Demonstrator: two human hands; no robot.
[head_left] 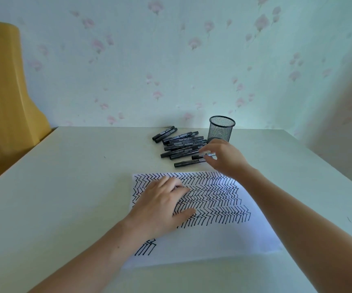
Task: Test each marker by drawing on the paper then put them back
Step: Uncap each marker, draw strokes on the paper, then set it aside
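Note:
A white sheet of paper [223, 240] lies on the table, most of it covered with black zigzag marker lines. My left hand [160, 206] rests flat on the paper's left part, fingers spread. Behind the paper lies a pile of several black markers [181, 144]. My right hand [223, 157] reaches over the pile's right end, and its fingertips pinch one black marker [202, 155] that lies near the front of the pile. Another marker [186, 163] lies alone just in front of that one.
A black mesh pen cup [221, 129] stands upright behind my right hand, near the wall. The pale table [65, 187] stretches left and right of the paper. A yellow chair back [4, 92] stands at the table's left edge.

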